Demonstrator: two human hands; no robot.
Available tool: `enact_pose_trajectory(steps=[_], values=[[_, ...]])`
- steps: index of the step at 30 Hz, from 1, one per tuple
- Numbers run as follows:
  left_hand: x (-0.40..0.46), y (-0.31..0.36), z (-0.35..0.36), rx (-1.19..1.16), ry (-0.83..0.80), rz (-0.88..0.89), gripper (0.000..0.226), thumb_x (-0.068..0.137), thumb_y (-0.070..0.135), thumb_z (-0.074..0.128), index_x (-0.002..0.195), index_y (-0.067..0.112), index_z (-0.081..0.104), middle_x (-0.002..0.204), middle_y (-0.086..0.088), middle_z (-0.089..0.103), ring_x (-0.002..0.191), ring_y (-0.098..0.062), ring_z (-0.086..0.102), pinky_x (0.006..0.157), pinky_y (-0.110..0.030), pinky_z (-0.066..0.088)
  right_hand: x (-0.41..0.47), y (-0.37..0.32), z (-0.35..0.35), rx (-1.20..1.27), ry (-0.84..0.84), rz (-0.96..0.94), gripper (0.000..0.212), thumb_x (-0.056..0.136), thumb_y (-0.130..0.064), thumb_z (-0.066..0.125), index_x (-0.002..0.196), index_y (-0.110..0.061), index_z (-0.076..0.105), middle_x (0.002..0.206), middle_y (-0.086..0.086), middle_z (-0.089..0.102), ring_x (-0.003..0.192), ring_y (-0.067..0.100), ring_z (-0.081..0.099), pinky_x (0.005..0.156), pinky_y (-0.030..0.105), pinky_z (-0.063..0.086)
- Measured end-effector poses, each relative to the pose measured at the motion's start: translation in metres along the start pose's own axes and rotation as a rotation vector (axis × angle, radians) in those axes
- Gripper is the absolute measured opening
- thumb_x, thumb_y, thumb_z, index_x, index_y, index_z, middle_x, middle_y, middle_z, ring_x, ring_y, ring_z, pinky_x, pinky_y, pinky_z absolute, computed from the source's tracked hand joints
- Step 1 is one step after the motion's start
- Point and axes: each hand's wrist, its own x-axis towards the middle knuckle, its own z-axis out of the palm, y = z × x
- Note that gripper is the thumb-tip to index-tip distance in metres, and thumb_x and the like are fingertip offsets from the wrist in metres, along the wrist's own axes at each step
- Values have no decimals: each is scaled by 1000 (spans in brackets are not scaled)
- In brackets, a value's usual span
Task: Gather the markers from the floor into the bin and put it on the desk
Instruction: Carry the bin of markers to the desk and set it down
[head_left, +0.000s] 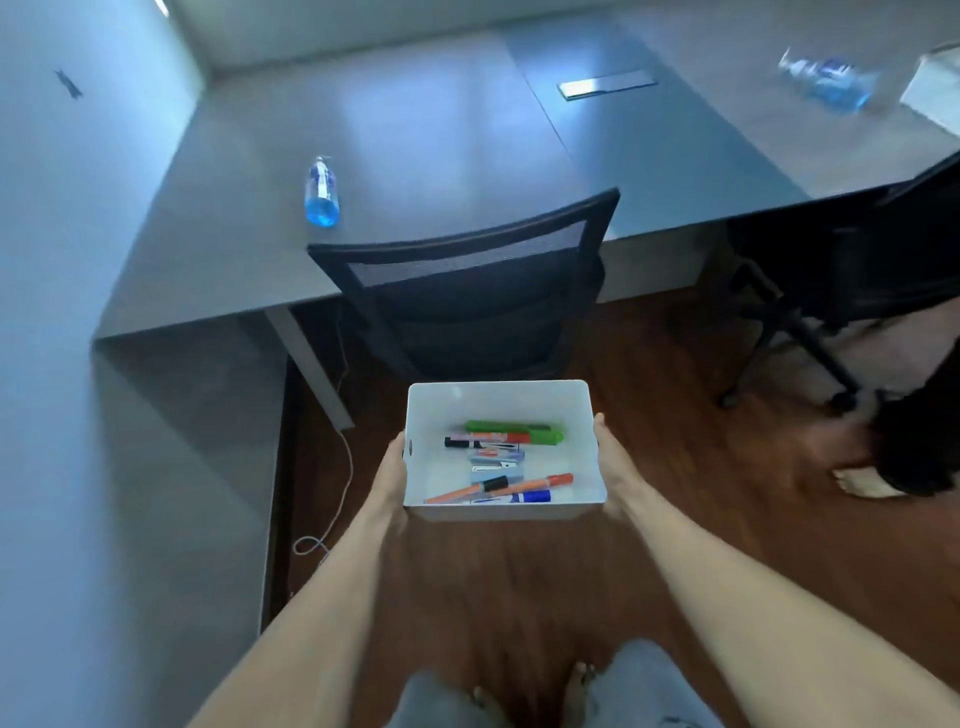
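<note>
**White bin of markers held between two hands above the floor**

A white rectangular plastic bin (582, 410) was held in the air between the person's two bare hands, in front of the body and above the dark brown wooden floor (649, 545). The left hand (390, 475) pressed against the bin's left short wall, next to a small oval handle slot, with the thumb lying along the rim. The right hand (613, 470) pressed against the opposite short wall, thumb up at the rim. The fingers of both hands went beneath or behind the bin and were hidden, so the grip showed only as two palms clamped inward on the walls, the bin squeezed level between them.

Inside the bin lay a loose pile of markers (501, 462): a green one at the far side, a black-and-red one just beside it, some pale ones in the middle, two orange ones slanted across the near part, and a blue-capped one along the near wall. All rested on the bin's bottom, between the two hands.

Beyond the bin stood a black mesh-backed office chair (467, 291), pushed in at a grey L-shaped desk (415, 130). The bin was on the near side of the chair, apart from the desk. On the desk stood a clear bottle of blue liquid (322, 195); a second, blurred bottle (826, 83) lay toward its far right. A white cable (340, 499) trailed over the floor at the left. The person's knees in grey trousers and bare toes showed at the bottom edge.
</note>
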Motion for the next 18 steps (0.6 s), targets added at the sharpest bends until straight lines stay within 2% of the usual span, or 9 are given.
enact_pose_trajectory(steps=[2,5,7,9,11,12,15,16,18], values=[[-29,26,11,-34,-47,-28,45,98,27,36,79,14,74,79,-8,76,62,-18,74,54,-26,59,-26,-23,8,17,-40,-23,71,103,-60,22,132,-10,62,128,21,67,118,38,65,91,48,56],[-73,70,25,-37,-123,-24,62,99,29,29,66,17,80,71,-4,78,60,-18,75,50,-25,58,-71,-61,23,-42,-33,-94,72,103,-60,26,131,-6,64,126,22,69,112,38,68,82,41,59],[-84,77,23,14,-65,7,54,99,31,30,70,15,73,75,-5,76,62,-19,73,48,-22,56,-79,-66,26,-72,-20,-130,68,102,-60,32,123,-7,70,118,21,73,101,35,74,74,40,61],[-94,91,19,69,26,66,37,98,28,34,78,14,62,75,-4,71,61,-18,69,46,-21,54,-94,-77,31,-104,-5,-172,66,100,-60,37,117,-8,73,114,20,75,96,34,76,79,44,63],[-105,106,17,69,40,80,42,97,28,34,66,18,60,62,0,69,51,-14,68,44,-21,52,-105,-87,35,-110,-14,-198,65,99,-62,40,117,-9,74,114,19,75,103,37,74,94,52,58],[-105,110,17,74,40,71,46,97,29,33,60,21,59,59,2,68,48,-13,67,44,-21,51,-107,-92,36,-120,-8,-210,64,98,-63,42,116,-10,74,113,18,76,103,37,74,96,53,57],[-117,140,20,121,43,93,41,96,31,35,62,22,56,64,2,66,55,-16,65,50,-26,53,-117,-113,46,-158,12,-256,62,96,-65,42,111,-15,76,101,12,80,89,32,78,81,44,63],[-118,150,20,129,39,116,38,95,31,36,63,23,56,65,2,66,57,-16,66,52,-27,54,-120,-119,50,-146,1,-275,62,96,-65,42,112,-15,75,102,13,79,90,33,78,82,45,63],[-121,176,25,147,35,159,38,93,31,39,62,25,60,65,2,68,57,-16,67,53,-28,54,-124,-136,59,-131,-36,-316,64,97,-65,40,118,-14,73,112,16,76,101,37,74,95,53,57]])
